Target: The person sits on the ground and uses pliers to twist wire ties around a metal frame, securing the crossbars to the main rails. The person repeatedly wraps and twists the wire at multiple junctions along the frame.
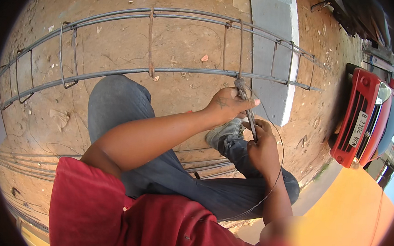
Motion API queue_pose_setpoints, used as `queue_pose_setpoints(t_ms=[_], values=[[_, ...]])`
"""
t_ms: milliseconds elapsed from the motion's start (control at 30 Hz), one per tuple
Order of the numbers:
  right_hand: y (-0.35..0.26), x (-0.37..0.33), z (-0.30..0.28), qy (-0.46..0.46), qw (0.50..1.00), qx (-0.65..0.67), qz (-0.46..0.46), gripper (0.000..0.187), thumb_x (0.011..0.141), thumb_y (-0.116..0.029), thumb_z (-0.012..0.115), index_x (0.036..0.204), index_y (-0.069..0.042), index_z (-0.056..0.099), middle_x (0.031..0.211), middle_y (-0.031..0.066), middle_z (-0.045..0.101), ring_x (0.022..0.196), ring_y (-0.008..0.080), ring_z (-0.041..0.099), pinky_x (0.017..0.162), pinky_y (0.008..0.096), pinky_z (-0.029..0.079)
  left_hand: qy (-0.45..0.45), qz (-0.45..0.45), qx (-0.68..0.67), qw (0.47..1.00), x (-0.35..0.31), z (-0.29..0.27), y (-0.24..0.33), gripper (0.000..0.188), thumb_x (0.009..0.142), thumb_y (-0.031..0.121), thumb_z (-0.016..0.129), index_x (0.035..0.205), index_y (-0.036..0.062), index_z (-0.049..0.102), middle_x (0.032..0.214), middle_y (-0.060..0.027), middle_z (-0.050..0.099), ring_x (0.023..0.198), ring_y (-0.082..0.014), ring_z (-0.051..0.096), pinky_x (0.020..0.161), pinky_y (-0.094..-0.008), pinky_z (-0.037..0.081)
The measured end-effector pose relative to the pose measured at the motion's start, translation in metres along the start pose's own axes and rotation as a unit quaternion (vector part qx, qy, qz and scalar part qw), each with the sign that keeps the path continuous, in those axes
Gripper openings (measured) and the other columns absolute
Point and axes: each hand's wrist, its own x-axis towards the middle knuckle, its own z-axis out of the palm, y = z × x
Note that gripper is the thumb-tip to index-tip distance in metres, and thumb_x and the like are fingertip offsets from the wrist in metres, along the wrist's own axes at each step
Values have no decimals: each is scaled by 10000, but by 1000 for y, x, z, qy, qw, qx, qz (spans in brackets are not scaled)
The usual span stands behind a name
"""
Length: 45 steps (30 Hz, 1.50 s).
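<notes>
Tee (162,225) red, short slv (87,193), sm. dk spot (186,237) on front. Trousers (156,179) dk blue-grey, lighter nr L knee (116,94). Shoe (215,137) greyish. L hand (226,102): dk star-like mark (222,102), back.

Long rebar cage (187,70), slanted pliers (252,121), curved wire (283,149)
</notes>
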Motion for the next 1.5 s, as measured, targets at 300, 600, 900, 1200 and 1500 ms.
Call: queue_pose_setpoints(t_ms=[300, 600, 900, 1200, 1500], values=[[14, 9, -2, 116, 984, -137, -1, 233, 727, 87, 506, 940, 11, 561, 838, 198, 652, 806, 432, 628, 732, 465, 488, -29, -13, -44, 999, 2, 0, 3, 518, 909, 398, 683, 1204, -9, 561, 1061, -108, 644, 995, -171, 651, 891, -310, 555], [83, 74, -21, 120, 952, -251, -126, 332, 707, 62, 544, 1005, -50, 641, 885, 138, 648, 833, 355, 619, 713, 429, 501, -20, 53, -78, 995, 17, 6, -9, 473, 951, 360, 638, 1190, -42, 569, 1012, -112, 661, 919, -165, 646, 780, -295, 520], [92, 100, -40, 77, 960, -251, -95, 370, 702, -19, 598, 1046, -108, 698, 966, 107, 665, 876, 360, 634, 745, 425, 521, 9, 55, -69, 996, 20, 14, -12, 479, 954, 349, 634, 1192, -61, 568, 989, -108, 659, 850, -152, 626, 755, -281, 508], [79, 62, -33, -13, 987, -157, 34, 326, 778, -98, 586, 1083, -87, 699, 847, 230, 676, 771, 371, 657, 716, 427, 530, 33, 30, -46, 998, 14, 18, -14, 528, 862, 436, 729, 1179, 37, 589, 1033, -67, 621, 919, -146, 590, 772, -276, 489], [52, 34, -21, -370, 733, 529, 215, 310, 760, -121, 662, 1015, 40, 593, 729, 133, 618, 629, 246, 637, 585, 424, 581, 9, -60, -152, 986, 18, 21, -18, 448, 823, 487, 723, 934, 56, 674, 825, -43, 616, 701, -128, 569, 584, -275, 451]])
